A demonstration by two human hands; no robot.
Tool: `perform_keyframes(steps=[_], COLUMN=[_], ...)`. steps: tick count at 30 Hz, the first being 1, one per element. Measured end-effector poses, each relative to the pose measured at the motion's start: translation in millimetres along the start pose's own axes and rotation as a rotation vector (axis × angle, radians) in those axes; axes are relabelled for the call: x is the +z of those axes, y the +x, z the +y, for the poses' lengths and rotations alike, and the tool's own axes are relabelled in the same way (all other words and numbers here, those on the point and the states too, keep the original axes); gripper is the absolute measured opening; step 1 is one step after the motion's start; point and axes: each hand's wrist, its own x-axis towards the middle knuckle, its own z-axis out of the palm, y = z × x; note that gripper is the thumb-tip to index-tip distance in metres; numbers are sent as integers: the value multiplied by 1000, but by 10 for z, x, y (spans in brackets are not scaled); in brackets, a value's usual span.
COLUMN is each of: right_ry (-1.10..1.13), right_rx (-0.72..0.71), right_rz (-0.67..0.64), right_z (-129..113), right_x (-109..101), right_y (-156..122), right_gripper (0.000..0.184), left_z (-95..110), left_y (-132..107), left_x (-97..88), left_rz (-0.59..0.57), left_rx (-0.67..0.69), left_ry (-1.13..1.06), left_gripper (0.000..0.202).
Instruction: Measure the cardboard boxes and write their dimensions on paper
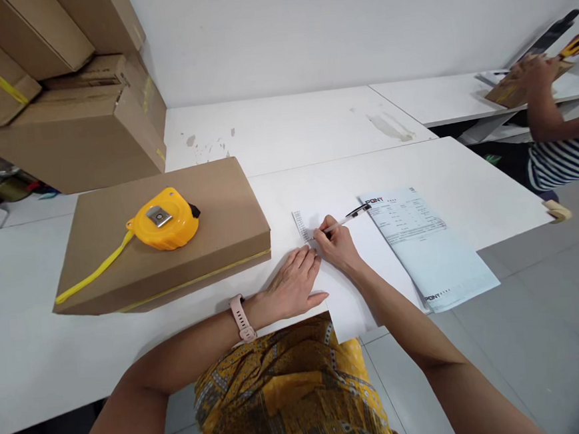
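A pen [348,216] is gripped in my right hand [339,245], its tip down at the white paper [373,264] close to a column of small writing. My left hand [295,285] lies flat with fingers stretched out, at the paper's left edge. To the right, a pale blue printed form [424,243] overlaps the white sheet. On the left stands a closed cardboard box [219,209] sealed with yellow tape. A yellow tape measure [170,223] rests on its top, with the blade [98,271] pulled out toward the box's front left corner.
Stacked cardboard boxes [83,136] fill the back left of the white table [303,132]. At the far right a co-worker's hand [539,77] is on a small cardboard box [507,91]. The white paper and form overhang the table's front edge.
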Motion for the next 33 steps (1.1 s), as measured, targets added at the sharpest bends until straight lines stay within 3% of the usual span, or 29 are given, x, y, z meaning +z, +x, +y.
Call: perform_keyframes(steps=[8,12,15,18,21,24,26,29,31,33], right_ry=[8,-48,-259,-465,-562,-574,-560,-483,-408,-326], right_rx=[-37,-189,-304,-330,-358,-375,-362,-322,-328,-377], right_rz=[51,110,110,76,55,74,97,154,223,315], right_z=[56,120,166,219,276,328,351,329,233,36], right_x=[10,-8,-21,-10,20,48,59,43,-2,-73], right_y=[8,41,68,94,122,135,135,127,110,72], right_gripper=[21,15,28,42,52,62,61,51,43,37], left_z=[1,-5,53,147,158,-26,-238,-558,-702,-767], left_y=[-1,12,1,-93,-296,-567,-742,-930,-991,-1009], left_x=[-18,-15,-117,-413,-870,-1352,-1601,-1795,-1825,-1826], left_rz=[-2,3,39,208,553,853,920,771,631,596], left_rx=[-5,2,-7,9,-8,-210,-436,-744,-854,-905], left_ry=[-23,-43,-49,-70,-80,30,91,30,-95,-223], left_gripper=[76,75,67,40,17,18,29,61,75,81])
